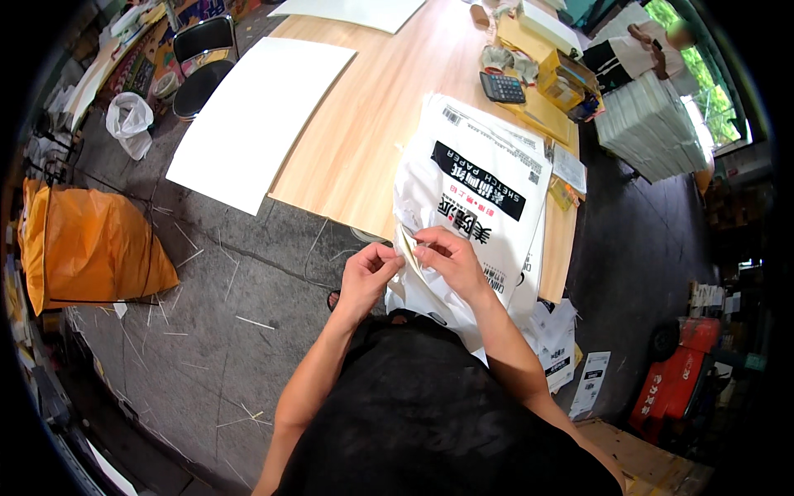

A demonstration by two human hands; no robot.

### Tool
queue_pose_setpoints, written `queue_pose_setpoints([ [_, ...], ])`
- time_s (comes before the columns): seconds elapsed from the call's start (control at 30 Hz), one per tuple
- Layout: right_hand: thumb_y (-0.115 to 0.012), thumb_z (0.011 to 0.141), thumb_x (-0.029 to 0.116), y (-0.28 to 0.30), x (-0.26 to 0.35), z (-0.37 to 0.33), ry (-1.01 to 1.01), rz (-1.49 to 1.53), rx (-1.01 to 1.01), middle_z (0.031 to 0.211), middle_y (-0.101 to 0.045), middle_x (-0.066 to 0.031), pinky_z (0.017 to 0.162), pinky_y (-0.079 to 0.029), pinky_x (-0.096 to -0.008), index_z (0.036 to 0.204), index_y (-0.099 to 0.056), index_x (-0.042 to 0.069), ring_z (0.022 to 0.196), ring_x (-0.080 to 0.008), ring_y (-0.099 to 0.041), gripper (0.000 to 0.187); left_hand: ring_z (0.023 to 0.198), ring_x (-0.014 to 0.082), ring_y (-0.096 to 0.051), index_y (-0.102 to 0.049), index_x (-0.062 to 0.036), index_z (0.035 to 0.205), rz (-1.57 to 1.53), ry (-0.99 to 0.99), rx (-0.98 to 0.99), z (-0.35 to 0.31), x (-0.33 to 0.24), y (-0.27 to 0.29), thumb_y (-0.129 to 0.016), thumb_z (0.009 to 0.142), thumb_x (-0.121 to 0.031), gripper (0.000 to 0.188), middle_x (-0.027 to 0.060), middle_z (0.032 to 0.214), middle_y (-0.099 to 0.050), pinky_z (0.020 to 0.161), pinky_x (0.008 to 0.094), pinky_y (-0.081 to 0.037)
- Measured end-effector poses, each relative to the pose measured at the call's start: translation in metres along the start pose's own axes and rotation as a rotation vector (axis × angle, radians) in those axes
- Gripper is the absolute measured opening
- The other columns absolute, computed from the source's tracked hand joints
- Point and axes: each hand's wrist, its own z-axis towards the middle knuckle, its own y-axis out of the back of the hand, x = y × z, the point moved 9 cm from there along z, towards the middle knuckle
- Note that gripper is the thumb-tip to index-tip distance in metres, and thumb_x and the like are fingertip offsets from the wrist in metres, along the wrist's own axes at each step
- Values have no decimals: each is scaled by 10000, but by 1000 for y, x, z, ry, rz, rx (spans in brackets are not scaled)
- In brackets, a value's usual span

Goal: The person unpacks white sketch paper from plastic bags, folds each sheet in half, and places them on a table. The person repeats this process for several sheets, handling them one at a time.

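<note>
A white printed plastic bag (413,183) with a black label panel lies on top of similar flat printed bags at the near end of the table. Its near edge is gathered up in front of my body. My left hand (370,277) pinches this edge between thumb and fingertips. Just to the right, my right hand (451,258) grips the same edge, fingers bent over it. A narrow pale-yellow strip or fold shows between the two hands; I cannot tell which it is. The near end of the bag hangs toward my lap.
The wooden table (356,124) carries large white sheets (265,116), a calculator (501,88) and a yellow box (566,78). An orange sack (91,244) stands on the left floor among scattered strips. Stacked sheets (649,124) stand beside another person at back right; a red machine (674,380) is at right.
</note>
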Motion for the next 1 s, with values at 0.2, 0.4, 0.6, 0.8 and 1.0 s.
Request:
queue_pose_setpoints([
  [0.2, -689, 894, 103, 1, -4, 1, -14, 55, 8, 1030, -613, -36, 689, -467, -225, 1049, -668, -36, 781, -85, -571, 210, 729, 20, -543, -637, -10, 927, -8, -19, -7, 2, 2, 1, -660, 911, -50, 49, -22, 834, -640, 640, 180, -426],
  [0.4, -706, 868, 80, 1, -4, 3, 53, -18, -41, 1014, -625, -36, 690, -479, -214, 1035, -676, -25, 787, -77, -582, 200, 729, 20, -544, -632, -11, 930, 15, -18, -12, 1, 1, 1, -660, 916, -58, 56, -23, 828, -636, 640, 182, -430],
  [0.6, -729, 831, 85, 1, 2, 1, 126, -209, -133, 947, -638, -44, 622, -476, -214, 1014, -674, -12, 696, -73, -578, 215, 723, 21, -536, -620, -28, 904, 33, 5, -37, -2, 1, 3, -666, 917, -78, 69, -28, 815, -624, 644, 183, -426],
  [0.8, -736, 805, 84, -9, 34, -5, 263, -446, -162, 932, -657, -66, 571, -473, -226, 978, -677, -9, 637, -93, -581, 205, 721, 18, -518, -604, -54, 877, 41, 5, -44, -5, -2, 2, -671, 912, -85, 81, -43, 811, -608, 646, 178, -411],
  [1.0, -707, 812, 100, -4, 32, -8, 306, -478, -243, 848, -664, -105, 562, -489, -276, 925, -661, -6, 590, -172, -609, 161, 753, 23, -521, -602, -56, 880, 39, -1, -49, -4, -2, 2, -662, 913, -77, 72, -45, 823, -600, 682, 188, -418],
])
